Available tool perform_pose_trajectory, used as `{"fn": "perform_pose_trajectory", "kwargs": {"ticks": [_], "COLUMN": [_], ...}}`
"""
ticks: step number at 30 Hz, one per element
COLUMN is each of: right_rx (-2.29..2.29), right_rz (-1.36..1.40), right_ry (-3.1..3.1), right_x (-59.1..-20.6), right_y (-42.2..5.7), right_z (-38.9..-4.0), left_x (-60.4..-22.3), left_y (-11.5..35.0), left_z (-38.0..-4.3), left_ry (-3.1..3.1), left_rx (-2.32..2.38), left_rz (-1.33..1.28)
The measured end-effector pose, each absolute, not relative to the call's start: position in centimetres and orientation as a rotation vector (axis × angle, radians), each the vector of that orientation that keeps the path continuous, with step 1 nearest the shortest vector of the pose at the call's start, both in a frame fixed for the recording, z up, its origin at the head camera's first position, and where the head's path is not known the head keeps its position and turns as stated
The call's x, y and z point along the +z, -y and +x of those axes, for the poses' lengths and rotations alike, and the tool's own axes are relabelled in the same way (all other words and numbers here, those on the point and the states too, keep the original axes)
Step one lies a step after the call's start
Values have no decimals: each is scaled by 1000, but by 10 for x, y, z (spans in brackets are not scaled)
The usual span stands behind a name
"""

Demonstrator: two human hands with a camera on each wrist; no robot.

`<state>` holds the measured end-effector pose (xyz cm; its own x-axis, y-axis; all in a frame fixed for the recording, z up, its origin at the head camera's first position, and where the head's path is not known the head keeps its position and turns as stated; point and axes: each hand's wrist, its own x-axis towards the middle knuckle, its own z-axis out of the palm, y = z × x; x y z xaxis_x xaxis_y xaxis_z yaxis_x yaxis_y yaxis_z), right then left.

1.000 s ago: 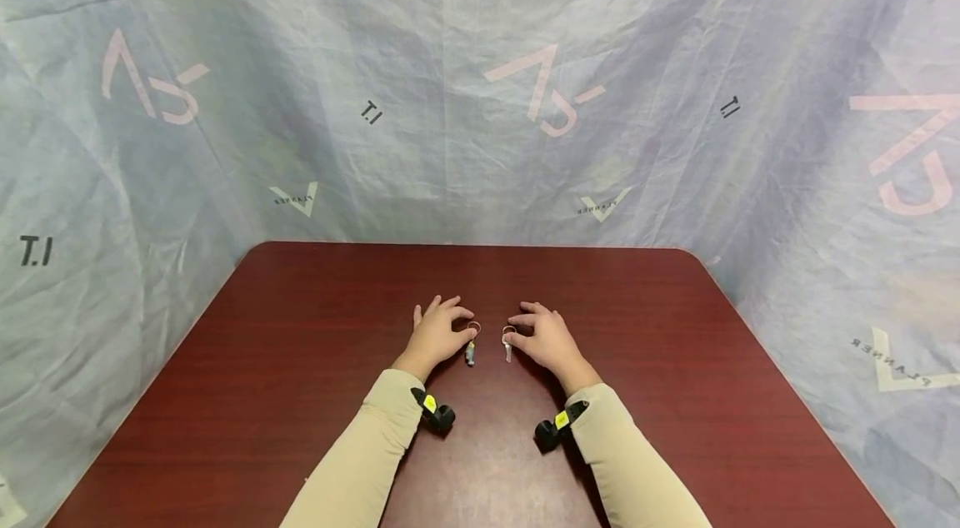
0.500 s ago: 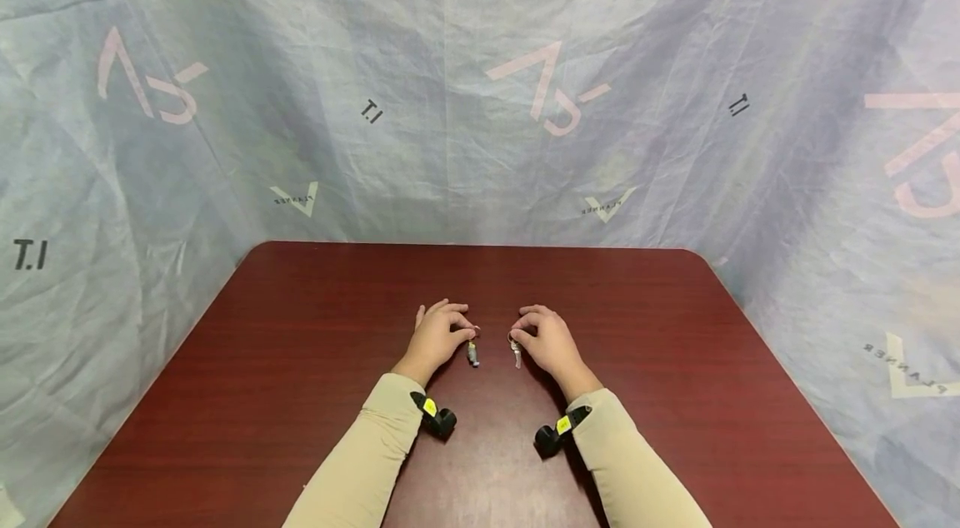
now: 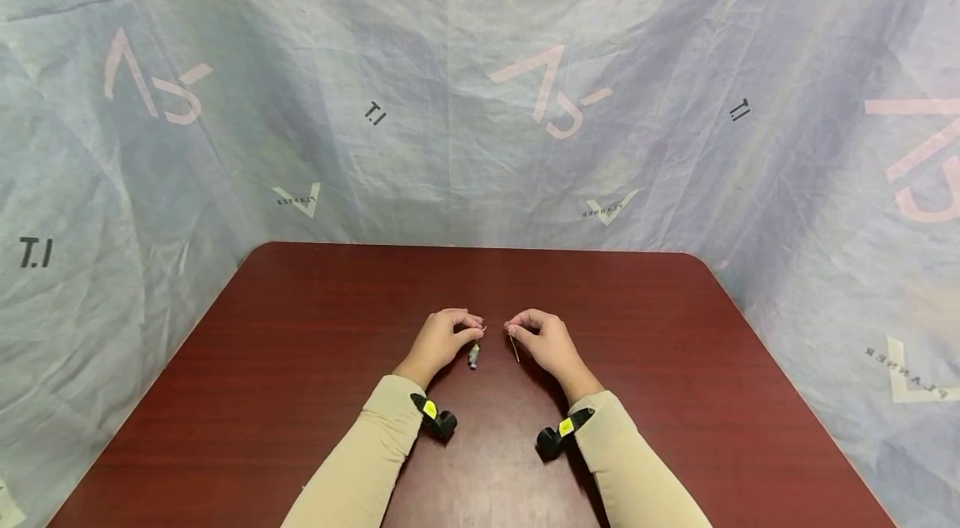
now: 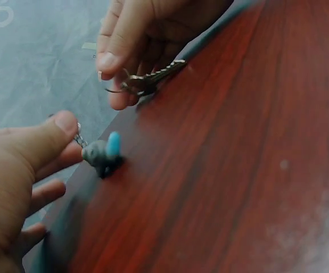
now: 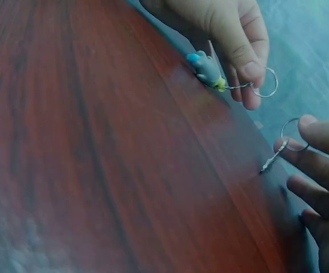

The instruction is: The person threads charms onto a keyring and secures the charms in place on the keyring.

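Near the middle of the table, my left hand (image 3: 437, 346) pinches the split ring (image 5: 277, 85) of a keychain between thumb and fingers. From it, on a short chain, hangs a small grey figurine (image 4: 98, 154) with light-blue and yellow parts. Opposite, my right hand (image 3: 552, 351) pinches another split ring (image 5: 290, 120), from which a metal key (image 4: 164, 74) dangles. In the head view the key (image 3: 515, 350) looks thin, seen nearly edge-on. A small gap separates the two hands, and the rings do not touch. Fingers partly cover both rings.
The reddish-brown wooden table (image 3: 360, 286) extends around both hands. Behind and beside it hangs a pale grey printed cloth (image 3: 450, 136). Black wrist cameras (image 3: 551, 442) are strapped over the beige sleeves (image 3: 360, 449).
The left hand's spread fingers have drawn together and it has shifted slightly right. The right hand moved a little right, then back left. The key has turned from its flat side to nearly edge-on.
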<state>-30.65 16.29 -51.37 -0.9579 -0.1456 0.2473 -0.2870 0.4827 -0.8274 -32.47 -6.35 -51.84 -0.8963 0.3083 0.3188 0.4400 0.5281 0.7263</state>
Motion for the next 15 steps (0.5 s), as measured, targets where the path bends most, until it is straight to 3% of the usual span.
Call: {"fn": "perform_pose_trajectory", "kwargs": {"ticks": [15], "right_rx": [1888], "right_rz": [533], "right_ry": [2403], "right_x": [-486], "right_y": [-158], "right_z": [-297], "left_x": [-515], "left_y": [56], "left_z": [-321], "left_ry": [2393], "left_rx": [-1473], "left_rz": [-822]}}
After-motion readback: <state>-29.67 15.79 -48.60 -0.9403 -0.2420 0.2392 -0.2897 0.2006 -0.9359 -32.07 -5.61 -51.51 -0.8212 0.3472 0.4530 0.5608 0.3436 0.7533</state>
